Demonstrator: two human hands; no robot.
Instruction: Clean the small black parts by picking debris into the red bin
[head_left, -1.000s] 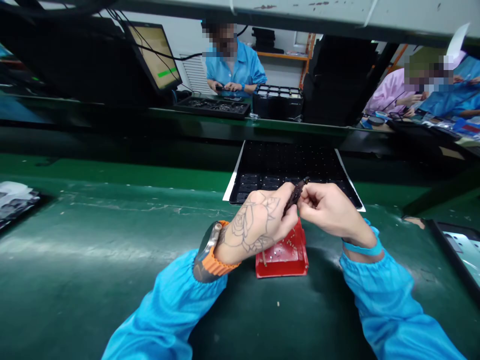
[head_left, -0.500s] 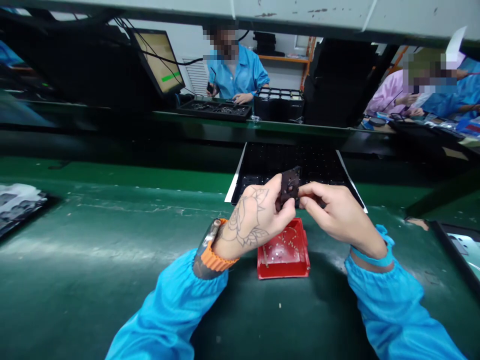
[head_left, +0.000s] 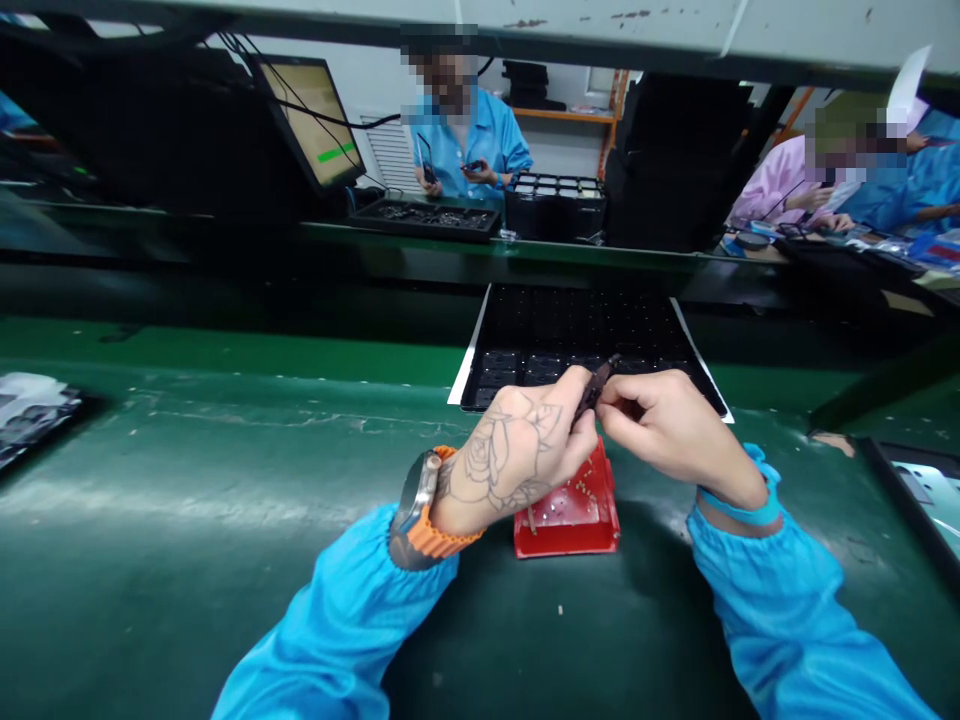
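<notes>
Above the red parts bin [head_left: 567, 543], the left hand [head_left: 517, 450] pinches a small dark component [head_left: 598, 385], tilted on edge, and the right hand [head_left: 660, 420] closes its fingertips at the component's side; whether they grip anything is hidden. Right behind lies the black compartment tray [head_left: 577, 315], partly blocked by the hands. Bare green tabletop [head_left: 225, 500] spreads left to a tray [head_left: 34, 415] at the edge; another tray [head_left: 919, 500] bounds the right.

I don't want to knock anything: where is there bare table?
Widest: green table between the left-edge tray and left sleeve. Smaller: this side of the red bin, between the sleeves, except one pale speck. Crowded: around both hands and the dark part, before the black tray.
</notes>
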